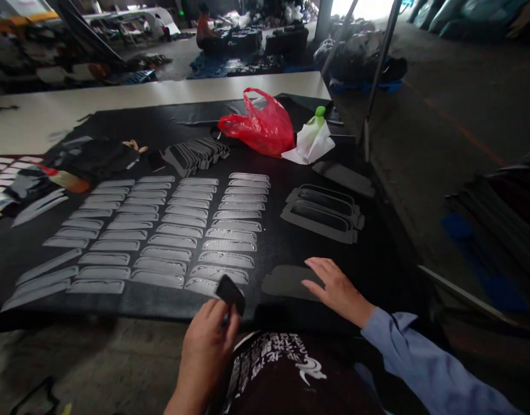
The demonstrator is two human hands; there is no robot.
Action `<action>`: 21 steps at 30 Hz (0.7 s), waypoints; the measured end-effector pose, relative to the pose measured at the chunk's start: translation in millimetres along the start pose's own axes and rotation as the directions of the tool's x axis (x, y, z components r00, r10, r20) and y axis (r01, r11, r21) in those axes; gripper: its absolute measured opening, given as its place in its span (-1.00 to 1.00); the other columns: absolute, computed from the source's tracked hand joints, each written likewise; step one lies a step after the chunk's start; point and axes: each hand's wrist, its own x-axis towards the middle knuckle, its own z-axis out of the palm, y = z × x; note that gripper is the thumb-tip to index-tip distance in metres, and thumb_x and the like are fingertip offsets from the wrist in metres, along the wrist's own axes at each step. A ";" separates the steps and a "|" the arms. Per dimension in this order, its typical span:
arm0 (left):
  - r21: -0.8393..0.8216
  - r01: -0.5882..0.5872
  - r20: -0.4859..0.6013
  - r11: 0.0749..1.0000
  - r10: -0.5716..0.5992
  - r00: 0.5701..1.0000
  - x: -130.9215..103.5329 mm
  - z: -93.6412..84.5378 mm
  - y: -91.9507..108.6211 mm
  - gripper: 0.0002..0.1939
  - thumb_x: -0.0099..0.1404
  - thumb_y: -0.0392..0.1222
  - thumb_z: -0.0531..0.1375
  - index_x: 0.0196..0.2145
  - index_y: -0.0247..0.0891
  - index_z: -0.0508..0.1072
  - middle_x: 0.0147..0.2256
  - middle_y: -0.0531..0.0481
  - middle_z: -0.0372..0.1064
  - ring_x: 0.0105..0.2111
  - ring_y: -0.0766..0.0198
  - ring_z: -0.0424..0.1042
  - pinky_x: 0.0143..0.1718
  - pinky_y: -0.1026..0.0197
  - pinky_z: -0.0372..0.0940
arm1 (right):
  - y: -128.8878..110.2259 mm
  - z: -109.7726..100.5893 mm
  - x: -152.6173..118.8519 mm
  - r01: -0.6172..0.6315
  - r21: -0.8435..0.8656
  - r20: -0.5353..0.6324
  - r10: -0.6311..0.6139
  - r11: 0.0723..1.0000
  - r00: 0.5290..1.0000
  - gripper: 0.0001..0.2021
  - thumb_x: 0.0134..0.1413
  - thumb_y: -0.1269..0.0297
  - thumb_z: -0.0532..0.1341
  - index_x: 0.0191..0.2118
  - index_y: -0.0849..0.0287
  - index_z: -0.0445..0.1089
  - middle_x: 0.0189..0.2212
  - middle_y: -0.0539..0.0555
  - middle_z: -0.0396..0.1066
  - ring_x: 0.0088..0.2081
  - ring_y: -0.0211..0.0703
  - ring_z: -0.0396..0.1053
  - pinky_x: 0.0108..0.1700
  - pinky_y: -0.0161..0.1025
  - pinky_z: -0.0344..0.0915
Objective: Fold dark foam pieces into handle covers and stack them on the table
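My left hand (211, 331), at the table's front edge, pinches a small black flat piece (231, 293) between thumb and fingers. My right hand (336, 288) is open, thumb apart from the fingers, at the right end of a dark grey flat cut piece (284, 280); whether it touches the piece I cannot tell. Left of it, several pale grey strips (228, 259) lie in columns, many with a shiny line along the upper edge. Beyond my right hand are two dark grey frame-like pieces (319, 227) with long rounded openings, partly overlapping.
Black sheeting covers the table (131, 305). At the back are a fanned stack of dark pieces (196, 154), a red plastic bag (269, 127) and a green-capped bottle (319, 115) behind white paper. A red-tipped bottle (68, 180) lies at left. A metal pole (381, 63) rises back right.
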 end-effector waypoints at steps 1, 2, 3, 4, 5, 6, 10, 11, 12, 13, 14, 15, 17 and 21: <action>0.167 -0.136 0.041 0.977 0.131 0.991 2.9 2.2 8.9 -0.80 0.23 -0.24 0.05 -0.53 -0.21 0.35 -0.52 0.02 0.28 -0.47 0.26 0.27 -0.38 0.23 0.12 | -6.2 -13.1 3.2 -0.003 0.060 -0.062 0.007 0.998 0.998 -0.70 0.18 0.21 0.08 0.00 0.14 0.31 -0.13 0.17 0.39 -0.06 -0.04 0.32 -0.04 -0.03 0.32; 0.308 -0.249 0.109 0.918 0.226 0.968 5.5 5.9 18.4 -0.81 0.21 -0.31 0.04 -0.52 -0.21 0.36 -0.51 0.00 0.29 -0.46 0.23 0.27 -0.38 0.21 0.12 | -13.8 -26.7 6.4 0.005 0.101 -0.104 0.005 0.995 0.995 -0.73 0.22 0.23 0.03 -0.02 0.12 0.33 -0.16 0.14 0.40 -0.08 -0.07 0.33 -0.04 -0.05 0.33; 0.410 -0.337 0.188 0.847 0.283 0.940 7.9 11.1 28.3 -0.82 0.19 -0.36 0.05 -0.51 -0.22 0.36 -0.51 -0.01 0.29 -0.45 0.22 0.28 -0.39 0.19 0.11 | -22.1 -39.7 8.9 0.032 0.117 -0.124 -0.017 0.993 0.992 -0.72 0.23 0.23 0.01 -0.02 0.11 0.33 -0.16 0.13 0.40 -0.07 -0.07 0.33 -0.04 -0.06 0.32; 0.469 -0.407 0.270 0.784 0.312 0.911 9.8 17.3 38.3 -0.83 0.17 -0.40 0.06 -0.50 -0.23 0.36 -0.52 -0.01 0.29 -0.45 0.20 0.28 -0.40 0.18 0.11 | -30.4 -50.6 10.3 0.080 0.115 -0.100 -0.069 0.990 0.993 -0.71 0.22 0.22 0.02 0.00 0.10 0.32 -0.14 0.13 0.40 -0.05 -0.07 0.32 -0.02 -0.05 0.31; 0.494 -0.461 0.337 0.737 0.327 0.883 11.1 24.2 48.1 -0.84 0.15 -0.42 0.08 -0.49 -0.23 0.37 -0.51 -0.02 0.29 -0.45 0.19 0.29 -0.41 0.17 0.10 | -37.8 -58.5 10.2 0.125 0.098 -0.046 -0.121 0.987 0.992 -0.70 0.21 0.20 0.05 0.02 0.10 0.30 -0.10 0.13 0.39 -0.03 -0.05 0.31 0.00 -0.04 0.29; 0.503 -0.499 0.387 0.705 0.333 0.860 11.9 31.3 57.3 -0.85 0.15 -0.43 0.09 -0.47 -0.24 0.37 -0.50 -0.02 0.30 -0.45 0.18 0.29 -0.42 0.17 0.10 | -43.9 -62.8 8.4 0.166 0.071 0.011 -0.167 0.984 0.986 -0.68 0.18 0.18 0.09 0.03 0.11 0.29 -0.08 0.13 0.39 -0.02 -0.03 0.30 0.01 -0.03 0.28; 0.504 -0.563 0.448 0.655 0.359 0.819 9.1 55.4 87.0 -0.87 0.17 -0.41 0.11 -0.47 -0.27 0.37 -0.50 -0.06 0.29 -0.44 0.15 0.29 -0.45 0.15 0.08 | -47.6 -50.7 -11.5 0.216 -0.038 0.184 -0.205 0.976 0.961 -0.72 0.09 0.23 0.19 -0.07 0.18 0.34 -0.17 0.17 0.44 -0.11 0.03 0.36 -0.04 -0.01 0.28; 0.501 -0.570 0.445 0.651 0.370 0.815 7.5 59.8 92.3 -0.87 0.18 -0.40 0.11 -0.48 -0.27 0.38 -0.50 -0.06 0.29 -0.44 0.15 0.28 -0.45 0.15 0.08 | -44.2 -44.7 -17.5 0.208 -0.061 0.215 -0.190 0.976 0.958 -0.73 0.06 0.27 0.20 -0.09 0.19 0.35 -0.20 0.17 0.45 -0.14 0.03 0.38 -0.07 -0.03 0.29; 0.496 -0.577 0.442 0.649 0.383 0.811 5.9 63.5 96.8 -0.88 0.19 -0.39 0.11 -0.48 -0.28 0.38 -0.50 -0.06 0.28 -0.44 0.14 0.28 -0.45 0.14 0.08 | -40.0 -39.3 -23.1 0.196 -0.081 0.241 -0.172 0.977 0.955 -0.73 0.04 0.30 0.22 -0.10 0.20 0.34 -0.20 0.17 0.45 -0.16 0.03 0.38 -0.10 -0.04 0.30; 0.485 -0.586 0.440 0.649 0.398 0.805 4.6 66.7 100.7 -0.88 0.19 -0.38 0.11 -0.48 -0.28 0.38 -0.51 -0.06 0.28 -0.45 0.14 0.28 -0.46 0.14 0.08 | -35.6 -34.9 -28.0 0.184 -0.096 0.258 -0.154 0.978 0.954 -0.71 0.02 0.33 0.22 -0.08 0.21 0.34 -0.20 0.17 0.45 -0.18 0.02 0.39 -0.11 -0.06 0.31; 0.472 -0.597 0.441 0.648 0.413 0.797 3.7 69.5 103.9 -0.88 0.20 -0.37 0.11 -0.47 -0.28 0.38 -0.51 -0.06 0.28 -0.45 0.14 0.27 -0.46 0.14 0.08 | -31.5 -31.7 -32.3 0.167 -0.106 0.267 -0.134 0.980 0.954 -0.69 0.01 0.36 0.21 -0.06 0.21 0.33 -0.19 0.16 0.45 -0.17 0.02 0.39 -0.11 -0.06 0.31; 0.457 -0.612 0.447 0.645 0.428 0.785 3.2 71.8 106.6 -0.89 0.20 -0.37 0.12 -0.47 -0.29 0.38 -0.51 -0.06 0.28 -0.45 0.14 0.27 -0.46 0.14 0.08 | -28.0 -29.5 -35.8 0.146 -0.108 0.272 -0.112 0.983 0.956 -0.66 0.02 0.38 0.19 -0.03 0.21 0.31 -0.17 0.15 0.45 -0.16 0.01 0.39 -0.09 -0.07 0.31; 0.431 -0.640 0.469 0.636 0.448 0.761 3.8 75.6 111.0 -0.89 0.20 -0.36 0.12 -0.46 -0.30 0.39 -0.51 -0.07 0.29 -0.45 0.15 0.27 -0.46 0.14 0.09 | -23.4 -27.6 -41.0 0.091 -0.095 0.288 -0.060 0.991 0.956 -0.62 0.03 0.42 0.14 0.03 0.20 0.28 -0.13 0.15 0.43 -0.13 -0.01 0.38 -0.06 -0.07 0.30; 0.386 -0.673 0.513 0.631 0.459 0.725 8.0 81.5 117.0 -0.91 0.21 -0.35 0.11 -0.40 -0.30 0.42 -0.48 -0.06 0.30 -0.42 0.15 0.28 -0.45 0.13 0.10 | -20.0 -27.3 -47.0 -0.067 -0.040 0.360 0.077 0.997 0.930 -0.58 0.02 0.47 0.08 0.05 0.20 0.26 -0.11 0.15 0.40 -0.10 -0.03 0.36 -0.03 -0.05 0.29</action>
